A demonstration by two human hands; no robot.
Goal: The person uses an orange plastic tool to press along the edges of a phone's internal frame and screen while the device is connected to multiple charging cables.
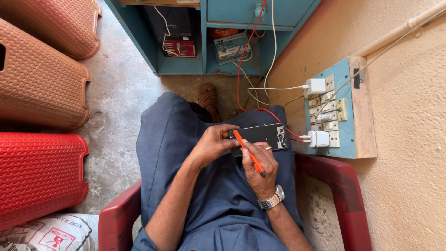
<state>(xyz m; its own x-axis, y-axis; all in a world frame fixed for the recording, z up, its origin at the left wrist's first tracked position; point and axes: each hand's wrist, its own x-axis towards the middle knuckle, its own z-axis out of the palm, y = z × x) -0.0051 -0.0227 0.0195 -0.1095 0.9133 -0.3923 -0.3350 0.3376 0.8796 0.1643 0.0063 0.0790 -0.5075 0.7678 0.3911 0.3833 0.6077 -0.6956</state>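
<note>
Mid-frame, on the lap: left hand (211, 144) grip clamped on the opened phone (260, 136). Right hand (261, 171) grip pinches an orange screwdriver (248, 152), tip on the phone's left end. Switchboard (338, 109) right.

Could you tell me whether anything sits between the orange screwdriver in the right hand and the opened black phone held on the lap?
Nothing visible does. The right hand holds the slim orange screwdriver, whose front end lies across the opened black phone. The left hand grips the phone's left end, beside the tool rather than under it.
</note>
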